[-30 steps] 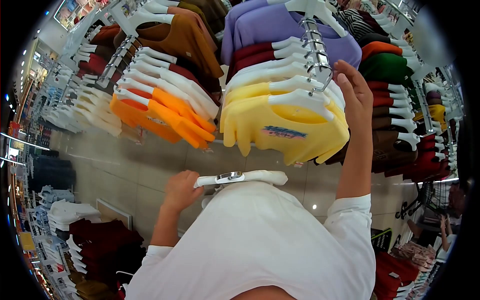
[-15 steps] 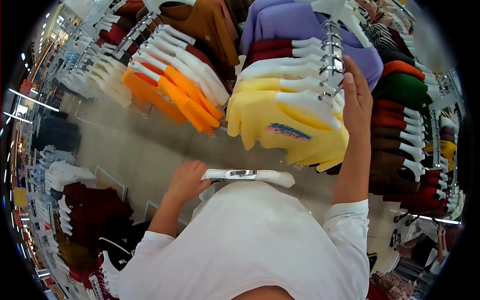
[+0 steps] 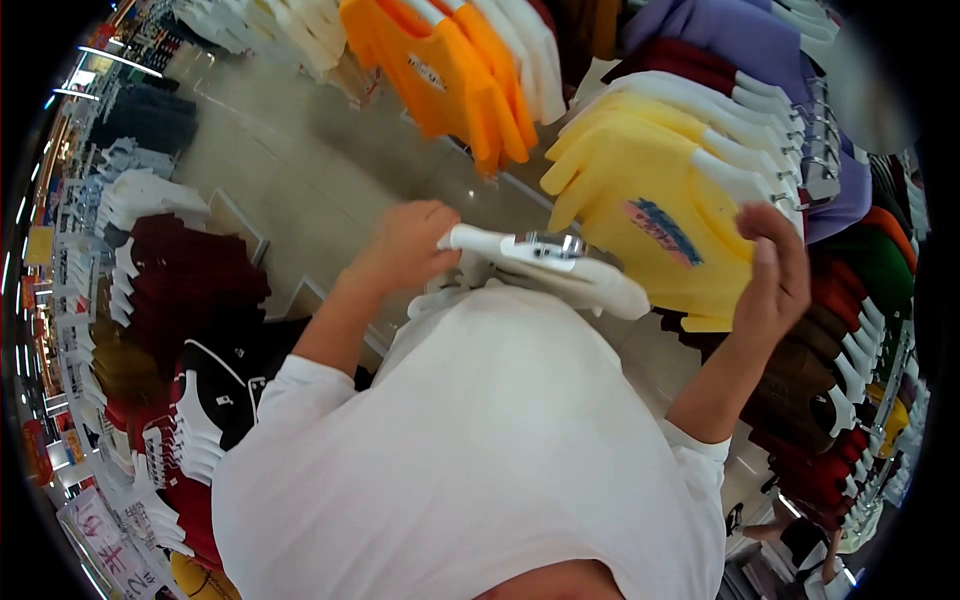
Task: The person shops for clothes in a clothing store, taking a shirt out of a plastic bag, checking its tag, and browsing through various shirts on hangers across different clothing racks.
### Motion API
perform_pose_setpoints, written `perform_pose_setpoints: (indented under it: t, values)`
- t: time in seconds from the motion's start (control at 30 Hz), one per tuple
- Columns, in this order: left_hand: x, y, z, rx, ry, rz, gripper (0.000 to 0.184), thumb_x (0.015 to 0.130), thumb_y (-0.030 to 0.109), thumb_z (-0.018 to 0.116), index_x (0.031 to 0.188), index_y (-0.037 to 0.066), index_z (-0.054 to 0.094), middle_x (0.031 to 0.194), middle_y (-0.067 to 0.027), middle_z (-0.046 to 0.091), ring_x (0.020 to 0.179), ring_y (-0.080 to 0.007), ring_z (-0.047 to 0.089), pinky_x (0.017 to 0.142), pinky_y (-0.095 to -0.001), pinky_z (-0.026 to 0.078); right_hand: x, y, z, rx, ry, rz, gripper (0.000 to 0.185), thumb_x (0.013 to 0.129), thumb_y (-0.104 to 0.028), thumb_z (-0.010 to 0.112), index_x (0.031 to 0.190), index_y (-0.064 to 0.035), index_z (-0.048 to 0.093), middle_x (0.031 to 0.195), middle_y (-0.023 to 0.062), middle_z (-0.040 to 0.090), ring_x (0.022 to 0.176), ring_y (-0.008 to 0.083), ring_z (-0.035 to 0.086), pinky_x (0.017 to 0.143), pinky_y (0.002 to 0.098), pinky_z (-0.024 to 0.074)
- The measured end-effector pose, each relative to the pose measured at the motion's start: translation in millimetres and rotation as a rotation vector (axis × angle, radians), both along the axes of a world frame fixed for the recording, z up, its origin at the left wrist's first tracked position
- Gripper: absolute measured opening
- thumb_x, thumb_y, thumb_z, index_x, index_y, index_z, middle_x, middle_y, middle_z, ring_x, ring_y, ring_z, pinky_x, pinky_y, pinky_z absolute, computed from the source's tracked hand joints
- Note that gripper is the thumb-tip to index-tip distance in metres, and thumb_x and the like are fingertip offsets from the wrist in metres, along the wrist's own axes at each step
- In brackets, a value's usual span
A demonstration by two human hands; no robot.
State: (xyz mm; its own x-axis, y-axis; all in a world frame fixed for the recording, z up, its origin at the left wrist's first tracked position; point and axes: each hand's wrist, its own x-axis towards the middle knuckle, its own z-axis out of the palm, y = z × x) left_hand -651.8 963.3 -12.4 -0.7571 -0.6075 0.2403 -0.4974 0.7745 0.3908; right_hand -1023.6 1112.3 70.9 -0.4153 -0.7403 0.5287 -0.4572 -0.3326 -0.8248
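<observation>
My left hand (image 3: 408, 245) is closed on one end of a white clothes hanger (image 3: 500, 247) with a shiny metal piece at its middle. A pale garment (image 3: 600, 285) seems to hang from it, close against my white shirt; its lower part is hidden. My right hand (image 3: 775, 280) is raised beside the yellow T-shirts (image 3: 640, 190), fingers loosely bent and nothing visible in them. Those T-shirts hang on white hangers from a metal display arm (image 3: 822, 150), and the front one carries a blue and pink print.
Orange T-shirts (image 3: 450, 75) hang ahead, with purple tops (image 3: 715, 30) at the far right. Dark red garments (image 3: 190, 280) and a black top (image 3: 230, 385) hang at left. Brown and red clothes (image 3: 800, 390) line the right. Tiled floor (image 3: 300, 150) runs between racks.
My right hand has come off the display arm and moved down and right. The hanger in my left hand has risen and tilted. The view has turned, shifting the racks.
</observation>
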Motion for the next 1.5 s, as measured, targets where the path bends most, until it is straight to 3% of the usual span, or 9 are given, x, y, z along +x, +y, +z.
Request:
perform_pose_setpoints:
  t: [0.07, 0.17, 0.37, 0.57, 0.6, 0.83, 1.13, 1.33, 1.5]
  values:
    - [12, -15, 3, -0.04, 0.074, 0.01, 0.025, 0.072, 0.019, 0.073, 0.092, 0.008, 0.063, 0.084, -0.0099, 0.063, 0.077, -0.0329, 0.063, 0.066, -0.0444, 0.05, 25, -14, -11, 0.314, -0.044, 0.238, 0.034, 0.091, -0.01, 0.065, 0.123, 0.0023, 0.063, 0.117, 0.0116, 0.066, 0.108, 0.0203, 0.062, 0.096, 0.0328, 0.0476]
    - [38, -34, 18, -0.09, 0.124, 0.054, 0.024, 0.071, 0.017, 0.073, 0.091, 0.008, 0.064, 0.083, -0.0085, 0.064, 0.075, -0.0311, 0.064, 0.064, -0.0422, 0.051, 71, -42, -29, 0.501, 0.242, 0.327, 0.042, 0.089, -0.017, 0.07, 0.126, 0.0011, 0.062, 0.117, 0.0146, 0.066, 0.108, 0.0248, 0.063, 0.095, 0.0343, 0.0481]
    - [110, -72, 19, -0.079, 0.19, 0.15, 0.022, 0.074, 0.019, 0.071, 0.093, 0.009, 0.064, 0.085, -0.0079, 0.065, 0.076, -0.0306, 0.065, 0.065, -0.0419, 0.051, 167, -98, -16, 0.802, 0.39, 0.352, 0.04, 0.087, -0.023, 0.073, 0.119, -0.0008, 0.064, 0.1, 0.0165, 0.069, 0.088, 0.0283, 0.067, 0.08, 0.0372, 0.0515]
    - [191, -97, 20, -0.003, 0.175, 0.322, 0.027, 0.079, 0.029, 0.071, 0.098, 0.01, 0.066, 0.09, -0.0096, 0.067, 0.083, -0.0321, 0.066, 0.071, -0.0434, 0.052, 243, -150, -11, 0.857, 0.442, 0.385, 0.034, 0.085, -0.025, 0.074, 0.11, -0.0029, 0.068, 0.081, 0.0147, 0.066, 0.072, 0.0263, 0.064, 0.07, 0.0371, 0.0501]
    - [207, -100, 17, -0.022, 0.174, 0.356, 0.029, 0.079, 0.031, 0.072, 0.098, 0.01, 0.066, 0.092, -0.01, 0.067, 0.084, -0.0323, 0.066, 0.072, -0.0437, 0.052, 249, -159, -23, 0.741, 0.436, 0.443, 0.033, 0.085, -0.025, 0.074, 0.108, -0.0026, 0.068, 0.081, 0.0148, 0.066, 0.07, 0.0255, 0.062, 0.069, 0.0361, 0.0493]
    - [318, -119, 0, -0.138, 0.162, 0.631, 0.047, 0.077, 0.048, 0.079, 0.098, 0.008, 0.066, 0.095, -0.01, 0.066, 0.088, -0.0316, 0.066, 0.074, -0.0445, 0.051, 331, -216, -23, 0.767, 0.408, 0.588, 0.03, 0.083, -0.019, 0.077, 0.102, 0.0021, 0.068, 0.078, 0.0104, 0.063, 0.07, 0.0177, 0.057, 0.069, 0.0334, 0.0476]
    - [390, -140, -27, -0.239, 0.453, 0.864, 0.042, 0.085, 0.044, 0.075, 0.099, 0.005, 0.066, 0.092, -0.0127, 0.068, 0.082, -0.0341, 0.065, 0.073, -0.0408, 0.053, 390, -276, -25, 0.848, 0.263, 0.711, 0.03, 0.084, -0.014, 0.077, 0.106, 0.0041, 0.069, 0.086, 0.0076, 0.067, 0.078, 0.0153, 0.062, 0.074, 0.0306, 0.0503]
    - [411, -179, -29, -0.051, 0.889, 1.099, 0.038, 0.099, 0.038, 0.061, 0.089, 0.001, 0.065, 0.073, -0.0117, 0.065, 0.063, -0.0238, 0.061, 0.063, -0.0339, 0.049, 420, -342, -41, 0.94, 0.138, 0.835, 0.03, 0.085, -0.011, 0.075, 0.11, 0.0034, 0.068, 0.091, 0.0059, 0.069, 0.08, 0.0138, 0.063, 0.075, 0.0294, 0.0504]
    - [450, -224, -19, 0.024, 0.896, 1.289, 0.043, 0.1, 0.039, 0.058, 0.082, 0.0, 0.062, 0.063, -0.0066, 0.056, 0.06, -0.0164, 0.05, 0.059, -0.0337, 0.044, 459, -425, -58, 0.932, 0.082, 0.97, 0.026, 0.087, -0.008, 0.073, 0.109, 0.0032, 0.068, 0.093, 0.0039, 0.068, 0.082, 0.0121, 0.062, 0.075, 0.027, 0.0492]
